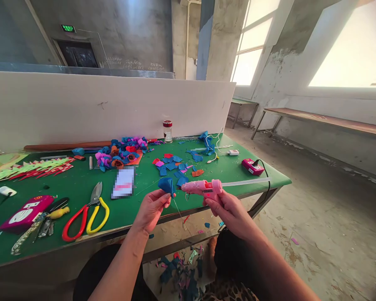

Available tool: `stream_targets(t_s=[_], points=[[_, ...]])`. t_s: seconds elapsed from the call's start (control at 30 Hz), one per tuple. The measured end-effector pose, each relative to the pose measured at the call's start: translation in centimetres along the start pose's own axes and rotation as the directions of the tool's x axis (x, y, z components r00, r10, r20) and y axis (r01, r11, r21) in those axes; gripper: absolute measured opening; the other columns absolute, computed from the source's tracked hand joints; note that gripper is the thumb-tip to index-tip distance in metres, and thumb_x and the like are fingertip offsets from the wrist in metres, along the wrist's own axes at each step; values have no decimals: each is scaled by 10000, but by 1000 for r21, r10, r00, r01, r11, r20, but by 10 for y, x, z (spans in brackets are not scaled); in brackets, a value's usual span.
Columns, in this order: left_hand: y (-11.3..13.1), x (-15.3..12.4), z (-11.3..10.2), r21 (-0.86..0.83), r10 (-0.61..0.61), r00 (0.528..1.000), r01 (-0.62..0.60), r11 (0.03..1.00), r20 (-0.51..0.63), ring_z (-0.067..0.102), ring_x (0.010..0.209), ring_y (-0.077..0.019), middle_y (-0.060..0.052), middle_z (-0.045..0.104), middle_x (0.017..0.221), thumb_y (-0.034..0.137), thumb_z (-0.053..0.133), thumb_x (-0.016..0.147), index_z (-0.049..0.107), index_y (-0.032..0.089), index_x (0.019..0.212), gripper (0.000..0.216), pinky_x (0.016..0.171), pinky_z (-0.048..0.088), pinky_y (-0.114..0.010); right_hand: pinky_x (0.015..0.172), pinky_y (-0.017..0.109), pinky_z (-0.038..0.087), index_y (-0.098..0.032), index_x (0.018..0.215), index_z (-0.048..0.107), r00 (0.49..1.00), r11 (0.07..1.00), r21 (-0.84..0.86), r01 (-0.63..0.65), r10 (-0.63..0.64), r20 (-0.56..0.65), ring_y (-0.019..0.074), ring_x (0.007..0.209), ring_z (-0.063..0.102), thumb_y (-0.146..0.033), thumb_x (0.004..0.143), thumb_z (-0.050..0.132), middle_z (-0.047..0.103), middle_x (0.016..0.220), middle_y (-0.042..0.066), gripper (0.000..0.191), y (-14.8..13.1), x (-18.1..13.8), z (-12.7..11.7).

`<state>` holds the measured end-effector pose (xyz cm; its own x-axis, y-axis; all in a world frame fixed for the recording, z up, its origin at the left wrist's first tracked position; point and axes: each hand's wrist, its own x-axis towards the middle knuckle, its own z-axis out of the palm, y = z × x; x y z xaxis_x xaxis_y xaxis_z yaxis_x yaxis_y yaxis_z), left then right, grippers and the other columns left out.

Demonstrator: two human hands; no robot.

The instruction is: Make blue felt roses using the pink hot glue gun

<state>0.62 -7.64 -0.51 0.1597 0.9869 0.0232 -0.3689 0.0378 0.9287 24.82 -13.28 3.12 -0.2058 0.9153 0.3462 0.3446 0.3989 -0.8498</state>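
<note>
"L grip (152, 209), R grip (227, 207): clamped?"
"Yes, both, approx. over front edge of grn. bench (225, 167): R on pink glue gun (200, 187); L on blue flower (166, 184), just beside gun's nozzle (184, 188), w/ thin stem (177, 207) slanting down."

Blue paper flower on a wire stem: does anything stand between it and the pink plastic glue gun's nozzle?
Nothing visible does. The blue paper flower in the left hand sits close to the nozzle of the pink plastic glue gun in the right hand; I can't tell whether they touch. Loose blue paper pieces lie beyond.
</note>
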Motion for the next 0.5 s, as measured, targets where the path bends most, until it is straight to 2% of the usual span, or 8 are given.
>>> stream_targets(t_s=[0.13, 0.3, 0.5], points=[[-1, 1, 0, -19, -3, 1000, 3, 1000, 0, 490, 584, -94, -75, 681, 703, 252, 803, 663, 725, 114, 688, 161, 561, 370, -247, 635, 256, 388, -194, 868, 585, 997, 994, -78, 75, -76, -15, 150, 672, 474, -380, 930, 493, 577, 788, 22, 217, 0, 0, 2], [1, -1, 2, -14, -5, 1000, 5, 1000, -1, 484, 586, -103, -81, 675, 699, 258, 807, 655, 721, 112, 678, 171, 555, 374, -253, 750, 284, 435, -220, 984, 600, 994, 987, -114, 110, -111, 0, 187, 807, 562, -316, 941, 478, 645, 964, 41, 162, -3, -1, 5], [0, -1, 1, -2, -3, 1000, 3, 1000, 8, 492, 594, -99, -80, 680, 709, 268, 804, 658, 743, 115, 717, 175, 567, 376, -253, 744, 297, 440, -238, 979, 635, 990, 983, -115, 140, -141, -3, 195, 764, 565, -282, 929, 493, 644, 919, 40, 157, -8, 0, 7]])
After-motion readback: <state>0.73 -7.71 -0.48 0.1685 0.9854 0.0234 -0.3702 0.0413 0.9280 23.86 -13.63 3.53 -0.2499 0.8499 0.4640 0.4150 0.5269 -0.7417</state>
